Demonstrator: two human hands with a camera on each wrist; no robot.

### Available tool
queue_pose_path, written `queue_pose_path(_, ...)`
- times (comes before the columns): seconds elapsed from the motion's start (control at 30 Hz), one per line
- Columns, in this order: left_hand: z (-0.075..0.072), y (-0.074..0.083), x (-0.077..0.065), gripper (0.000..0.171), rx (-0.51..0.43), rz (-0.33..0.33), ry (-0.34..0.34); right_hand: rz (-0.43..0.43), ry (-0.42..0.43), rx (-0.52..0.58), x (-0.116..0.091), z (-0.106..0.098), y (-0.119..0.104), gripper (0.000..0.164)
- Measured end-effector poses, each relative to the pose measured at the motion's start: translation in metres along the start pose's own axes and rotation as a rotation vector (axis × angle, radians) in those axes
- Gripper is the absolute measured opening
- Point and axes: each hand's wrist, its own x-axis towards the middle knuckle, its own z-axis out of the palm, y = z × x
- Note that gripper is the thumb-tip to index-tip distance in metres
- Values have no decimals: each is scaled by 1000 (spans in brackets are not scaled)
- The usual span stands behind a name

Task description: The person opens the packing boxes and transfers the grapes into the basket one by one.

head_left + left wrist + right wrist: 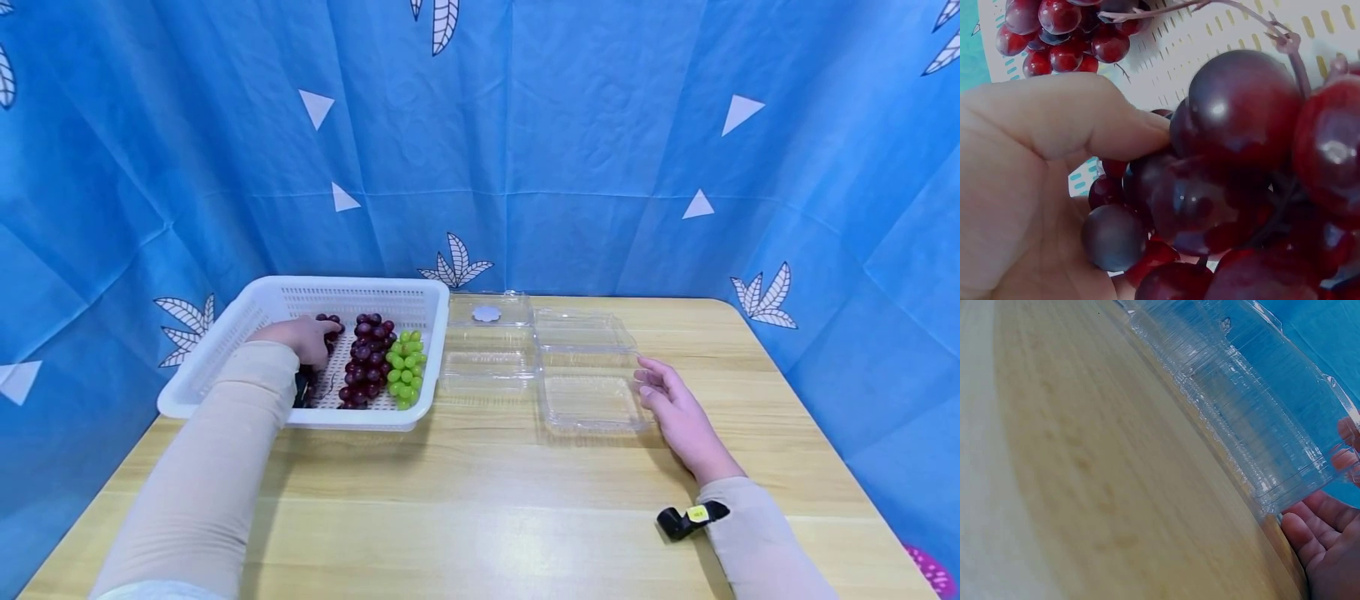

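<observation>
In the white basket, my left hand grips a bunch of dark red grapes. Its thumb presses on the berries in the left wrist view; the other fingers are mostly hidden. Further right in the basket lie a second red bunch and a bunch of green grapes. My right hand rests against the right side of a clear plastic box with its lid folded back. Loosely bent fingers touch the box's end in the right wrist view.
Another clear box, lid up and bearing a pale label, stands between the basket and the first box. All sit on a wooden table. A blue patterned curtain hangs behind and at both sides.
</observation>
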Motion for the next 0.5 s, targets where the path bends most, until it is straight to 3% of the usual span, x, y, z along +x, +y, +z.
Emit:
queue_pose_path(0.23, -2, 2, -1, 97, -52, 14, -3, -5, -1, -14, 1, -2, -1, 53)
queue_pose_path(0.5, -2, -2, 6, 75, -2, 22, 33, -6, 9, -11, 0, 1, 0, 52)
